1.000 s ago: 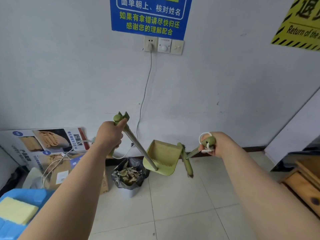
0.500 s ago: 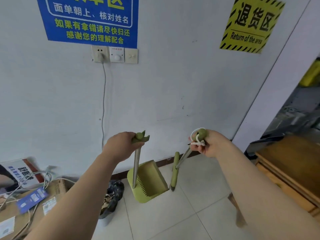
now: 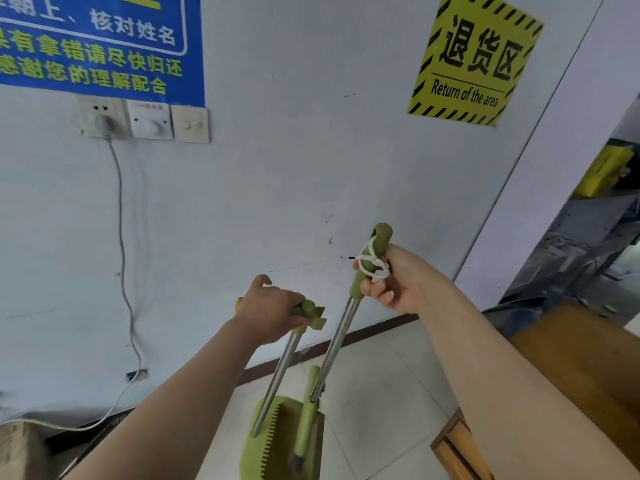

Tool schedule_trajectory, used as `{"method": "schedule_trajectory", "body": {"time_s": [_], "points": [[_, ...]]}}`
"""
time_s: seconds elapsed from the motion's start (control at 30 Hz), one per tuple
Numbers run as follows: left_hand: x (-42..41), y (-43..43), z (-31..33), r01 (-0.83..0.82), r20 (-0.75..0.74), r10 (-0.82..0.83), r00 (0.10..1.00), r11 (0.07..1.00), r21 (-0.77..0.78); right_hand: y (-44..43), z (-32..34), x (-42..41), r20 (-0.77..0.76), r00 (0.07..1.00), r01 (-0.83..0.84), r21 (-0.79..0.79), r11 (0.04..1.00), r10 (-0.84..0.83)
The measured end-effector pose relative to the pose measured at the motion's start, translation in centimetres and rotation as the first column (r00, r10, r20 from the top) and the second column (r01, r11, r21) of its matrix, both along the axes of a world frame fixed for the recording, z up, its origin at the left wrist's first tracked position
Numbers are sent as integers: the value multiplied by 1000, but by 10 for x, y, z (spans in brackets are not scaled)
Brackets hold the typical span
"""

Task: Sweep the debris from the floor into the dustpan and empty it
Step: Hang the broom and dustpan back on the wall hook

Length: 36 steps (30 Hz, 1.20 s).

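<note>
Left hand (image 3: 270, 310) fingers wrap the dustpan (image 3: 266, 445) handle top, right hand (image 3: 391, 285) curls round the broom (image 3: 341, 337) grip. Dustpan sits low by the wall (image 3: 311, 185), broom head against it. Looks light and stiff; hold the green grips.

White painted wall (image 3: 311, 188) blocking straight ahead. Brown wooden cabinet (image 3: 571, 358) crowding right side, reaching low into foreground. Steel-poled green broom (image 3: 337, 344) and long-handled green plastic dustpan (image 3: 258, 459) standing close together, leaving only narrow gap between poles. Pale tiled floor (image 3: 377, 386) lying open between dustpan and cabinet. White cable (image 3: 121, 220) hanging down wall at left.
</note>
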<state>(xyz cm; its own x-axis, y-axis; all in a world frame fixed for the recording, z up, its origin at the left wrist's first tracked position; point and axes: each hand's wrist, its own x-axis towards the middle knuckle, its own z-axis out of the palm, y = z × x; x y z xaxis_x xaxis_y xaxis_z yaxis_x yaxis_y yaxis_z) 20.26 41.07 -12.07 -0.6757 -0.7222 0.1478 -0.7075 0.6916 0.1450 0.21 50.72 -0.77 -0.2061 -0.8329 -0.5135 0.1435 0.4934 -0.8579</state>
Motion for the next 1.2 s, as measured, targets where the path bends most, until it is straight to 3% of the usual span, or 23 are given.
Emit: {"method": "schedule_trajectory", "body": {"time_s": [0.17,0.37,0.6,0.83,0.97,1.2], "points": [[-48,-23,2,51,105,-48,993,998,-27,-36,0,-21,24,998,-60,9,998,60],[-93,-56,0,-57,155,72,985,993,-102,-76,1,-47,138,989,55,-43,998,-49],[-143,-110,-7,-313,-7,315,949,940,-139,-136,4,-58,209,967,169,-104,980,-145],[-179,-187,3,-263,-161,244,956,958,-112,-205,25,-76,308,930,262,-167,951,-202],[-194,-230,12,-197,-148,176,973,971,-136,-240,32,-87,377,909,282,-237,930,-179],[-219,-292,14,-104,-38,99,994,978,-178,-286,28,-107,274,942,285,-342,896,-195]]}}
